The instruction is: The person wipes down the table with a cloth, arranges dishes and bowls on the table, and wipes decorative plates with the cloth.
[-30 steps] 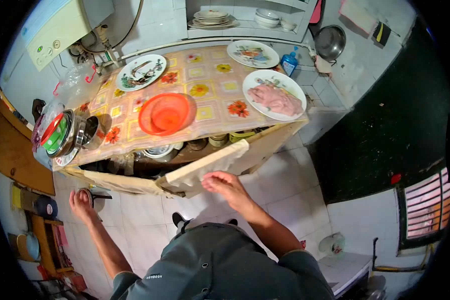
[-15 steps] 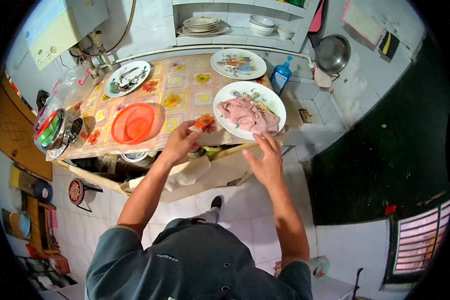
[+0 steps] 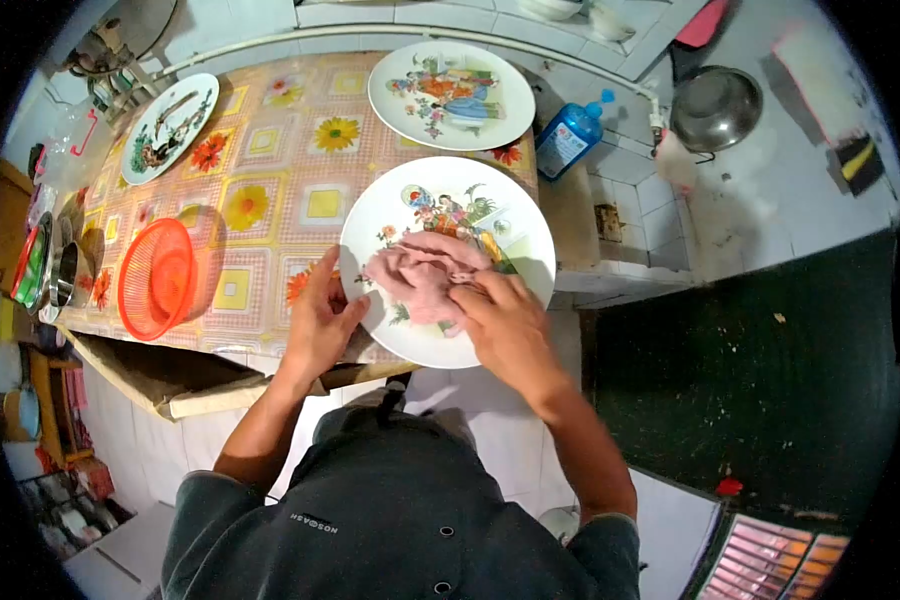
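Note:
A large white plate [image 3: 380,200] with painted figures and flowers lies at the table's front edge. On it is a crumpled pink cloth [image 3: 425,285]. My left hand [image 3: 318,325] grips the plate's left rim, its thumb by the edge and its fingers curled along the side. My right hand [image 3: 508,330] presses into the cloth from the right with bent fingers, bunching it against the plate; the tips are partly hidden in the folds. Just behind stands another figured plate [image 3: 450,95].
A red plastic basket [image 3: 157,280] sits left on the flowered tablecloth [image 3: 270,150], with an oval patterned plate [image 3: 170,130] behind it. Metal bowls [image 3: 62,270] stand at the far left. At the back right are a blue pump bottle [image 3: 570,138] and a hanging metal basin [image 3: 715,108].
Both hands have closed in on the front plate. The right hand has moved onto the cloth, which is more bunched, and the left has reached the rim. The view has moved nearer the table.

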